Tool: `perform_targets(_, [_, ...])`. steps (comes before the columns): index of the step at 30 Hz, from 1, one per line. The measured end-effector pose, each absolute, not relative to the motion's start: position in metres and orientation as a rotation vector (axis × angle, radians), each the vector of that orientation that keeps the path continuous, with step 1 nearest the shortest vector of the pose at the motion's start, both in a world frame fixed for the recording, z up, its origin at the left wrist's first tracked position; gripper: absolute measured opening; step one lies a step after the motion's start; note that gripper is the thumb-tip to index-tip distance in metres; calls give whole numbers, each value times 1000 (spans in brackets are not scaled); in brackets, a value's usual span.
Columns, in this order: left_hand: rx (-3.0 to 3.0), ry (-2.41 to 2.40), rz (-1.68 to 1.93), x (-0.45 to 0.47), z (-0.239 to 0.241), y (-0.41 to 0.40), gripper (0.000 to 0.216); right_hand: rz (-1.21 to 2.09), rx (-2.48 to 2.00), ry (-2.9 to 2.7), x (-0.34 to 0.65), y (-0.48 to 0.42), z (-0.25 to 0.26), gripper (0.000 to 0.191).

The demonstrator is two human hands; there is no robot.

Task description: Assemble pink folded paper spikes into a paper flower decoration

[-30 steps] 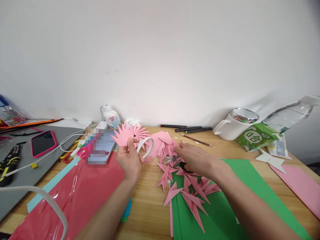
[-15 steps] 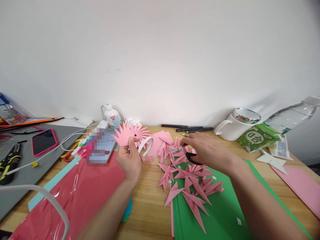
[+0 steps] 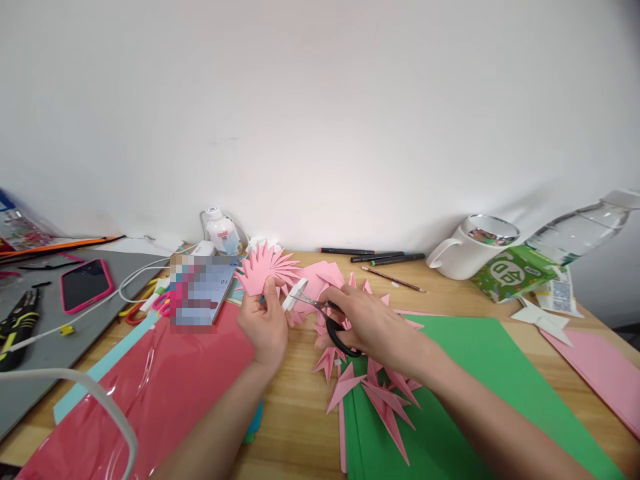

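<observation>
My left hand (image 3: pixel 263 327) is closed, thumb on top, on a piece of pink paper (image 3: pixel 257 273) with a spiky, fanned edge. A white strip (image 3: pixel 295 293), which looks like tape, sticks out to the right of its fingers. My right hand (image 3: pixel 365 320) grips scissors (image 3: pixel 341 338) with black handles, their blades pointing left at the strip. Whether the blades touch it I cannot tell. Several folded pink paper pieces (image 3: pixel 387 400) lie in a pile below my right hand, partly covered by it.
Green paper sheets (image 3: pixel 460 360) lie beneath the pile. Red sheets in clear film (image 3: pixel 165 393) are at left, near a phone (image 3: pixel 203 293). Several markers (image 3: pixel 397 260) and a pencil (image 3: pixel 395 279) lie by the wall. A white mug (image 3: pixel 470 250) stands at right.
My right hand has brought the scissors left from over the pink pile to the white strip, uncovering the pencil. The pink paper in my left hand has shifted slightly right.
</observation>
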State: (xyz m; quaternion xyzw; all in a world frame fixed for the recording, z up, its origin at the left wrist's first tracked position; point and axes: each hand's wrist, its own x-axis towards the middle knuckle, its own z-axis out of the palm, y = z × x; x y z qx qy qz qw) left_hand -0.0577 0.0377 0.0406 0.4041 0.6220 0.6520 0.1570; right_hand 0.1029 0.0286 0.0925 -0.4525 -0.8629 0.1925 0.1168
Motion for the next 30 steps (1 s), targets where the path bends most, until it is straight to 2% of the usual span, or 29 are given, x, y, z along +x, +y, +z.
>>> perform_targets(16, [1317, 1819, 1829, -57, 36, 36, 26, 907, -1273, -2352, 99, 34, 92, 14])
perform_targets(21, [1213, 1671, 1772, -53, 38, 37, 29, 863, -1351, -2298, 102, 36, 101, 15])
perform_targets(27, [1258, 1826, 1895, -58, 35, 39, 28, 748, -1449, -2331, 106, 38, 108, 4])
perform_targets(30, [1294, 1878, 1920, -59, 33, 39, 28, 618, -1491, -2352, 106, 40, 105, 13])
